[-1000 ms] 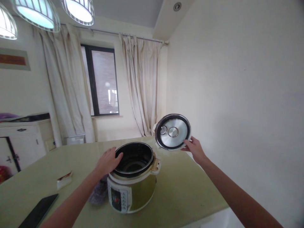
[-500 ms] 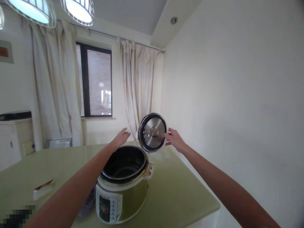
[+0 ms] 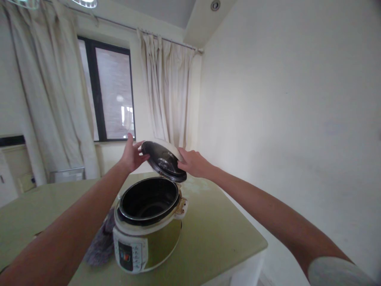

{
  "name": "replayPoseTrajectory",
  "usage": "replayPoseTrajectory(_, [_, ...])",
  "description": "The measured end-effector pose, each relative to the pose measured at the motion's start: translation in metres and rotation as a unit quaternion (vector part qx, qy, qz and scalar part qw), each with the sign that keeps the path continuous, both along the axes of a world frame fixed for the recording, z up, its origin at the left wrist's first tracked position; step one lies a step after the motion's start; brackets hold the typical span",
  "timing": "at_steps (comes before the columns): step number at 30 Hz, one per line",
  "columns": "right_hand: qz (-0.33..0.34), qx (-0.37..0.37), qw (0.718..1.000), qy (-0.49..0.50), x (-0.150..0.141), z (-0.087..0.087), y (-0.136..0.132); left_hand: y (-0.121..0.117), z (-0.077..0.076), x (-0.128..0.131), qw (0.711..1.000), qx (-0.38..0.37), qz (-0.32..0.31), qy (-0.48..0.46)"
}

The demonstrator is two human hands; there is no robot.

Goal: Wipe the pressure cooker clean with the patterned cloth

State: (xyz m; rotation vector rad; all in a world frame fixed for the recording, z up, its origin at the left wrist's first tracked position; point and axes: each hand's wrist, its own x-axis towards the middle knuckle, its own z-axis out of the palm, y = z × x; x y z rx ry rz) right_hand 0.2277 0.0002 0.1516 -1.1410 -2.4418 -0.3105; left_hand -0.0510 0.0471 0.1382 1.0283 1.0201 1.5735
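The round lid [image 3: 163, 158] of an electric pressure cooker is held in the air, tilted, its dark underside facing down toward me. My right hand [image 3: 193, 162] grips the lid's right edge. At its left edge is my left hand [image 3: 132, 155], thumb up and fingers touching the rim. Below the lid stands the pressure cooker [image 3: 160, 246], white with a shiny side and a front control panel. Its black inner pot [image 3: 149, 200] is uncovered, and no contents show in it.
A fluffy grey-purple cloth [image 3: 101, 244] lies against the cooker's left side on the green tabletop [image 3: 214, 234]. The table's right corner is near a white wall [image 3: 282, 139]. Curtains [image 3: 169, 87] and a window [image 3: 113, 91] are behind.
The lid has moved left over the cooker and turned from facing me to tilting downward. My left hand has left the pot's rim and come up to the lid.
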Motion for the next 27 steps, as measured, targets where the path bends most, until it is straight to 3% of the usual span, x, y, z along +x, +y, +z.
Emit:
replayPoseTrajectory(4, [0.046,0.033,0.997,-0.056,-0.018,-0.018,-0.021,-0.026,-0.002,-0.022,0.998,-0.033,0.016,0.060])
replayPoseTrajectory(7, [0.082,0.053,0.993,-0.068,-0.023,-0.041,-0.028,-0.047,-0.016,-0.032,0.992,-0.045,0.052,0.102])
replayPoseTrajectory(12, [0.144,0.120,0.978,-0.091,-0.026,-0.086,-0.027,-0.078,-0.067,-0.039,0.980,0.001,0.119,0.161])
replayPoseTrajectory(17, [0.217,0.218,0.941,-0.142,-0.017,-0.125,-0.024,-0.105,-0.126,-0.037,0.967,0.012,0.188,0.173])
replayPoseTrajectory(21, [0.258,0.242,0.926,-0.132,-0.006,-0.139,-0.019,-0.121,-0.156,-0.029,0.948,0.053,0.228,0.217])
replayPoseTrajectory(27, [0.288,0.199,0.921,-0.173,0.010,-0.136,-0.004,-0.129,-0.192,-0.017,0.925,0.088,0.244,0.276])
